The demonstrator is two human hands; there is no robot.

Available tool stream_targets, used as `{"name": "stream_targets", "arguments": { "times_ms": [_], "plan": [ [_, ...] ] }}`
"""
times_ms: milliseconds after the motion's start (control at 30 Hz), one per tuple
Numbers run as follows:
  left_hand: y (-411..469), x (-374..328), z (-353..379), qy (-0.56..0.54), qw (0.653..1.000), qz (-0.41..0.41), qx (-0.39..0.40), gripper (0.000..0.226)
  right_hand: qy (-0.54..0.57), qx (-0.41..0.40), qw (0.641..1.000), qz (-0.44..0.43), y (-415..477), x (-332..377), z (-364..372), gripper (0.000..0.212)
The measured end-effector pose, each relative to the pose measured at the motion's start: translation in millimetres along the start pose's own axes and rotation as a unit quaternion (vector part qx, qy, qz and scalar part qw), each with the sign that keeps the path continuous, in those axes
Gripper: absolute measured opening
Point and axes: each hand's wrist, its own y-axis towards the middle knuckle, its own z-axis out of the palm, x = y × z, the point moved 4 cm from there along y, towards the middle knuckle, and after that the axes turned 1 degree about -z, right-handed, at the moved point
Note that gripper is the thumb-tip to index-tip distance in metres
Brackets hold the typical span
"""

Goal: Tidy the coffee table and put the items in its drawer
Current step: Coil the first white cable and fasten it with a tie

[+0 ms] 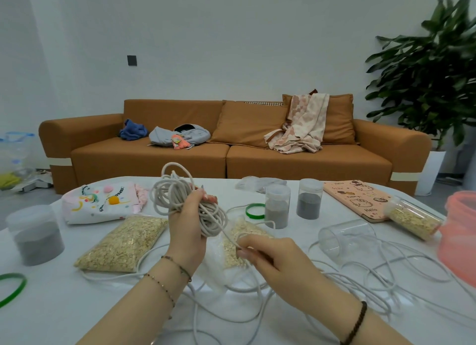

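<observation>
Left hand (189, 226) is raised above the worktop (51, 311), its forearm angling up from the lower left and the wrist held nearly upright. Its fingers are curled tight round a wound coil of pale rope (180, 195), with the painted nails showing over the top of the bundle (loops bulge out above the fist and hang down on its right side). Two thin bracelets sit on that wrist.

Lower and nearer the camera, the right hand (273, 257) lies knuckles up, its forearm coming in from the lower right. Thumb and forefinger pinch a single strand, which runs up from the pinch to the coil; the other fingers are loosely folded under. A dark braided band circles this wrist.

Most of the rope is not wound: it sprawls in tangled loose loops (360, 275) over the near worktop, passing under both forearms and reaching an empty jar (345, 237) lying on its side. A bag of oats (123, 244) lies left of the raised hand, and a second bag (231, 252) lies partly hidden beneath both hands.
</observation>
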Motion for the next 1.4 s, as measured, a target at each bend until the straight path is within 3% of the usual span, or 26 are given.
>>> {"name": "stream_targets", "arguments": {
  "times_ms": [167, 333, 467, 667, 800, 900, 1000, 1100, 1267, 1400],
  "plan": [
    [3.6, 8.7, -6.5, -0.009, 0.996, -0.051, -0.069, 0.022, -0.021, 0.054, 0.997, -0.048, -4.7, 5.3, 6.6, 0.018],
    [10.1, 3.7, -6.3, -0.174, 0.979, -0.109, -0.013, 0.034, -0.085, 0.043, 0.994, -0.046, -4.5, 5.8, 7.6, 0.024],
    [5.3, 3.6, 0.9, -0.255, 0.956, -0.145, 0.014, 0.032, -0.078, -0.02, 0.996, 0.024, -4.3, -2.3, -1.5, 0.023],
    [-8.5, 7.8, 16.6, -0.116, 0.965, -0.194, 0.136, 0.026, 0.059, -0.174, 0.977, 0.111, -0.1, -16.7, -19.2, 0.036],
    [-22.8, 17.7, 21.6, 0.04, 0.945, -0.244, 0.214, 0.032, 0.091, -0.186, 0.974, 0.097, 1.5, -13.7, -20.6, 0.027],
    [-33.0, 23.0, 21.8, 0.114, 0.917, -0.281, 0.259, 0.013, 0.091, -0.186, 0.973, 0.102, 3.1, -16.5, -22.7, 0.03],
    [-42.7, 27.7, 23.5, 0.105, 0.883, -0.342, 0.304, 0.013, 0.084, -0.2, 0.969, 0.121, 3.7, -23.2, -27.7, 0.045],
    [-46.4, 31.9, 21.1, 0.104, 0.865, -0.374, 0.318, 0.003, 0.086, -0.194, 0.97, 0.116, 4.8, -25.2, -28.5, 0.045],
    [-41.0, 31.7, 19.3, 0.135, 0.841, -0.358, 0.382, 0.009, 0.111, -0.18, 0.973, 0.095, 7.4, -21.7, -31.2, 0.05],
    [-43.3, 32.7, 19.9, 0.142, 0.811, -0.362, 0.438, 0.014, 0.121, -0.19, 0.966, 0.126, 6.0, -25.4, -31.7, 0.057]
  ]
}}
